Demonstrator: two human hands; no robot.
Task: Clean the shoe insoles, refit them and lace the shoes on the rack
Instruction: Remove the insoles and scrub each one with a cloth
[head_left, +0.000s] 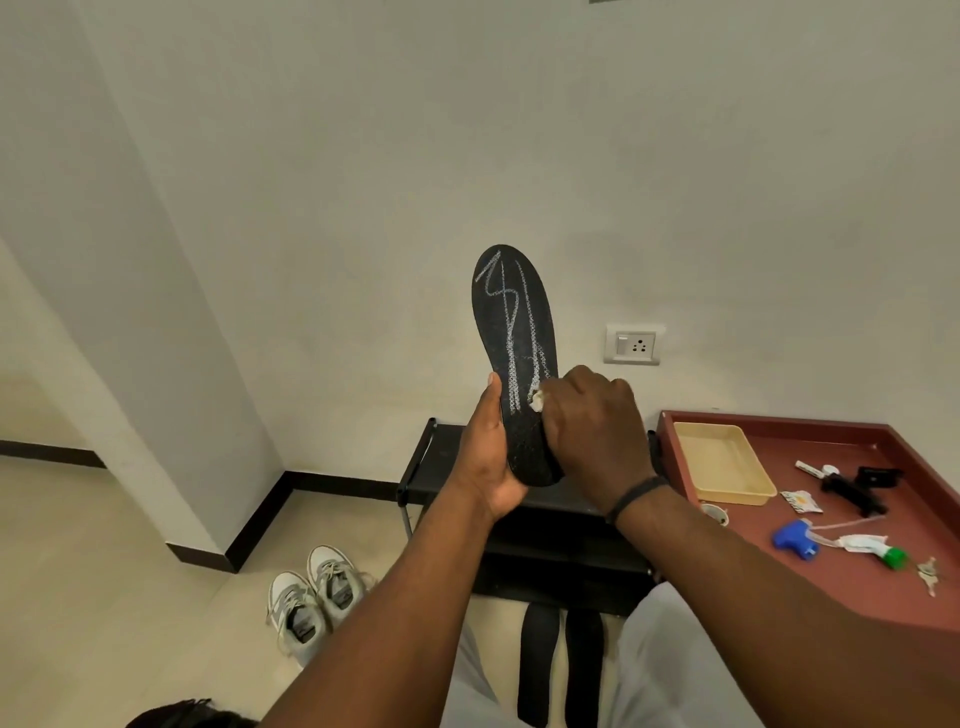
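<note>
I'm in the cleaning step. My left hand (491, 457) grips the insole (514, 358) by its heel, holding it upright above the rack (441, 467). My right hand (587, 415) pinches a small pale wad (536, 400) against its face, beside the white scribbles. Marks run to the toe, so next I judge the wad must rub upward. Two more insoles (561, 660) lie on the floor; the shoes (311, 597) stand unlaced-looking, left.
</note>
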